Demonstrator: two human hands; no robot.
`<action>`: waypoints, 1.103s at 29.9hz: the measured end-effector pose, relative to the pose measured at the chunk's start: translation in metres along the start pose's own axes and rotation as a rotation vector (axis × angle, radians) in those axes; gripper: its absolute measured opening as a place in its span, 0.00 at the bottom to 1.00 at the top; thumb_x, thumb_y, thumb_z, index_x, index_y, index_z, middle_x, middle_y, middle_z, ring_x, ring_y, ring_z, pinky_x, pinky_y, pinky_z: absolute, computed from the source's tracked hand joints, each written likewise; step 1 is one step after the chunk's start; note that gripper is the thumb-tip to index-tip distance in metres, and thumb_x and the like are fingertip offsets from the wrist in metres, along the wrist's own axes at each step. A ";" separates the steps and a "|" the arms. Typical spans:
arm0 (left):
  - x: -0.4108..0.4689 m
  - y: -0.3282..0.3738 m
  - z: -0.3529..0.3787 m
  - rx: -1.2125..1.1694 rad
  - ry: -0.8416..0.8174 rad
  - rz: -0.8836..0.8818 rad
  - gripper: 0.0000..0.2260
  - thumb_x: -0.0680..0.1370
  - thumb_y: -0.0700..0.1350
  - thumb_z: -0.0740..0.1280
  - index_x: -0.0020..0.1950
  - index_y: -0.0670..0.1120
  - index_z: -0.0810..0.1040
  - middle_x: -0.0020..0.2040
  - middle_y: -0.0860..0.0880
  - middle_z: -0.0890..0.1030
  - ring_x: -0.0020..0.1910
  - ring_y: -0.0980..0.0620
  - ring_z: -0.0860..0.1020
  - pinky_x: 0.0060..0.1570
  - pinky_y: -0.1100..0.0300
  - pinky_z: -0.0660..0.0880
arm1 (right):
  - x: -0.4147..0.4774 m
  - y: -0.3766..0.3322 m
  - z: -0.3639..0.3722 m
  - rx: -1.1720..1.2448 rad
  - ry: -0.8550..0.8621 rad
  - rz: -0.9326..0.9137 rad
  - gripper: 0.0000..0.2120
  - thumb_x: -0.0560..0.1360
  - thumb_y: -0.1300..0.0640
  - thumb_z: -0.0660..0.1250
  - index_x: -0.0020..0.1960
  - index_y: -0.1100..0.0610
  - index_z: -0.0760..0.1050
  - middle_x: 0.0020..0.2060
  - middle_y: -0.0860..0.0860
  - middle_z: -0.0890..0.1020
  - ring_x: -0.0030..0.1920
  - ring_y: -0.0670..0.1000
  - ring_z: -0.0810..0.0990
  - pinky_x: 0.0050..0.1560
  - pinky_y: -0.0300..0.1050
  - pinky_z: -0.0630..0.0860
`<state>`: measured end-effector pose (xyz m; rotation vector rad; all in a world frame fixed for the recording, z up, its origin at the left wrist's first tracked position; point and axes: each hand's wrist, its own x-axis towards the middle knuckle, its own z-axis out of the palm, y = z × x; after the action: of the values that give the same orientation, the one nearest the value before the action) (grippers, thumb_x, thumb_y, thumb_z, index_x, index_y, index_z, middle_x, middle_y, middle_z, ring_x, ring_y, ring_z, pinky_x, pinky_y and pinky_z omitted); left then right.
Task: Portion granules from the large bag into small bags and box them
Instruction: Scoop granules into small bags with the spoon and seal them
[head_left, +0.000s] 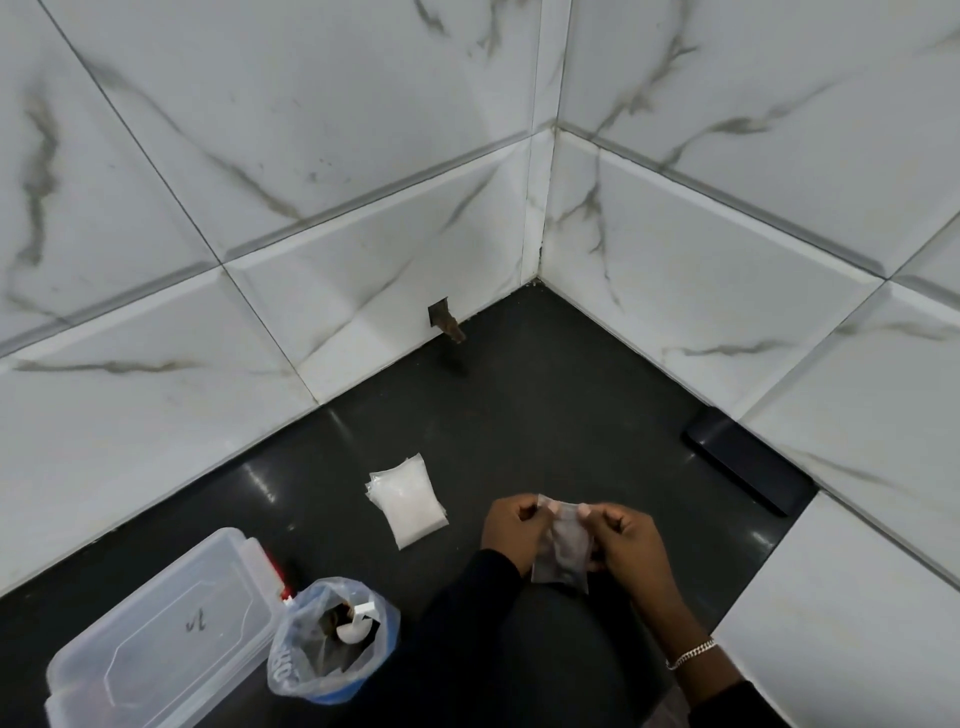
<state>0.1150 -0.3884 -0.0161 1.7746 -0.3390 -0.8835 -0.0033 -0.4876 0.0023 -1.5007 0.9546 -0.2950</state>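
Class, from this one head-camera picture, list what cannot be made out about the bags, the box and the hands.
Small bag: head view, fingers of the left hand and right hand cover its top, so open or sealed is unclear.
Box: head view, cut off by the bottom edge; cloudy plastic hides its contents.
Large bag: head view, crumpled plastic hides how much remains.
Red thing: head view, mostly behind the box.

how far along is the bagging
Done: unclear, the lidded clear plastic box hides its contents. In hand: left hand and right hand pinch one small clear bag at its top. Left: the stack of empty small bags and the large bag of dark granules.
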 end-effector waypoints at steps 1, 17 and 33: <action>0.004 -0.003 0.002 0.033 0.026 -0.013 0.09 0.77 0.43 0.68 0.39 0.42 0.82 0.36 0.48 0.82 0.37 0.55 0.79 0.39 0.57 0.78 | 0.004 0.006 0.002 -0.074 0.040 -0.016 0.14 0.80 0.54 0.68 0.38 0.58 0.82 0.32 0.55 0.85 0.34 0.55 0.85 0.35 0.55 0.82; 0.001 0.002 0.002 0.673 0.256 0.067 0.14 0.75 0.54 0.67 0.52 0.47 0.69 0.52 0.48 0.73 0.47 0.45 0.77 0.45 0.53 0.74 | 0.019 0.024 0.004 -0.452 0.305 -0.141 0.08 0.74 0.56 0.72 0.39 0.48 0.75 0.37 0.46 0.78 0.37 0.45 0.77 0.38 0.46 0.76; -0.031 0.037 -0.122 0.168 0.750 -0.039 0.21 0.75 0.44 0.69 0.66 0.46 0.69 0.63 0.45 0.71 0.56 0.45 0.77 0.59 0.53 0.75 | 0.031 -0.054 0.144 -0.414 -0.109 -0.279 0.06 0.74 0.50 0.74 0.47 0.52 0.81 0.44 0.43 0.80 0.43 0.39 0.78 0.41 0.28 0.70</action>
<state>0.1865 -0.2993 0.0484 2.1298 0.1162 -0.1698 0.1344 -0.4144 0.0123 -2.0150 0.7455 -0.2196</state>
